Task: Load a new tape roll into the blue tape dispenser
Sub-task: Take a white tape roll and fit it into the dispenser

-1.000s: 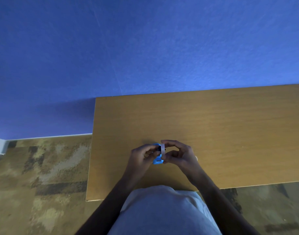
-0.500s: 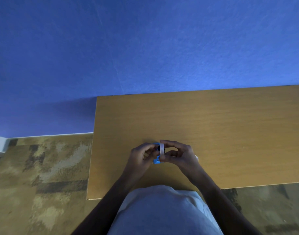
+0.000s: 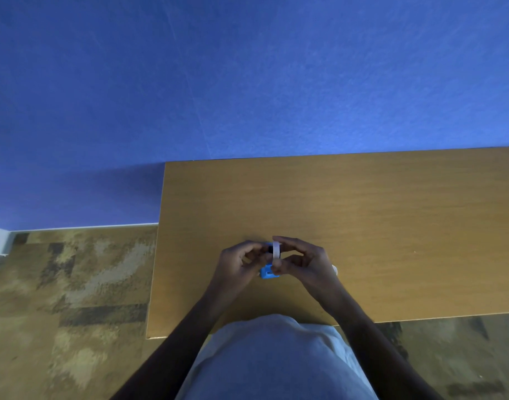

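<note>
1. Pinched between thumb and forefinger of the right hand, the tape roll stands on edge, its pale band facing the camera; the fingers are closed on its top and bottom rim.
2. Curled fingers of the left hand close on the blue tape dispenser, which is held just above the table, near its front edge and close to the person's body.
3. Head view, change: compared with half a second and a second ago, the hands sit a little closer together and the roll has edged leftward, so it now touches or overlaps the dispenser's upper part. Most of the blue body is hidden; only a lower corner and a sliver at the top show.
4. What that suggests: the roll is probably being lined up with the dispenser's cradle, but whether it is seated cannot be told, since fingers cover the joint. The task looks midway, not finished.
5. Materials and shapes: the roll is a narrow ring, off-white outside with a dark inner core. The dispenser reads as small, hard, glossy blue plastic with squared edges and a dark slot on its lower face.
6. Surroundings: the table is smooth wood-grain laminate, rectangular, set against a blue textured wall; mottled brown carpet lies to the left. A small pale object peeks out behind the right hand, too hidden to identify.
</note>
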The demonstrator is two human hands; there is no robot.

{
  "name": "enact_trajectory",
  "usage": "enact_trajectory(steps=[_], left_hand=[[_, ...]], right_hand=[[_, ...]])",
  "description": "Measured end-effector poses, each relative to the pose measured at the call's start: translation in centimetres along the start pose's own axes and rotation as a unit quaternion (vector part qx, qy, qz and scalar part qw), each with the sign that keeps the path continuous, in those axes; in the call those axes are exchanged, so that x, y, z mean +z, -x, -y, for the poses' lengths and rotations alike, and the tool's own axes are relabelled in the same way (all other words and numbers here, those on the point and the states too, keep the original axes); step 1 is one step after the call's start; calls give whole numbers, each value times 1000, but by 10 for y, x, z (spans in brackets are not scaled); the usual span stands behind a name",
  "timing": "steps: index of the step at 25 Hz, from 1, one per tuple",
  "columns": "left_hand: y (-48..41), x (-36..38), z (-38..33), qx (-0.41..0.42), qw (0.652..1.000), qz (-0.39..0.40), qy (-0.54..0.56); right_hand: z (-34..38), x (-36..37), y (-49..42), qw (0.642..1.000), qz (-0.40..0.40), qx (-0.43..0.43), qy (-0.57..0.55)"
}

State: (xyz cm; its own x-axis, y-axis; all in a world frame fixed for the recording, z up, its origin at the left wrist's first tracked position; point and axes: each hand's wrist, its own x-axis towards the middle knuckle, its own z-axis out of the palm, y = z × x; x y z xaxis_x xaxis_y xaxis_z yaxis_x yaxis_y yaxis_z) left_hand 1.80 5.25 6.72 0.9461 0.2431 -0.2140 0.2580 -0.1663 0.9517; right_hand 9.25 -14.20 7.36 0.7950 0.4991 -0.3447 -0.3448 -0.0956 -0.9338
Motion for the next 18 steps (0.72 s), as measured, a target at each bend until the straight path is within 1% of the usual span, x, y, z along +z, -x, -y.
enact_trajectory(steps=[3,9,11,15,18], left_hand=[[-1,2,5,-27,999,11,13],[-4,0,13,-47,999,22,15],[-5,0,16,-50,999,20,8],[-6,0,24,-74,997,-10,24],[-9,-2,33,-90,995,-16,38]], right_hand=[[-3,-1,-1,1000,8,-4,7],[0,-2,-2,999,5,16,44],[3,-1,-2,997,9,4,76],[2,-1,-8,990,9,-6,144],[-9,-6,-17,976,-2,-5,219]])
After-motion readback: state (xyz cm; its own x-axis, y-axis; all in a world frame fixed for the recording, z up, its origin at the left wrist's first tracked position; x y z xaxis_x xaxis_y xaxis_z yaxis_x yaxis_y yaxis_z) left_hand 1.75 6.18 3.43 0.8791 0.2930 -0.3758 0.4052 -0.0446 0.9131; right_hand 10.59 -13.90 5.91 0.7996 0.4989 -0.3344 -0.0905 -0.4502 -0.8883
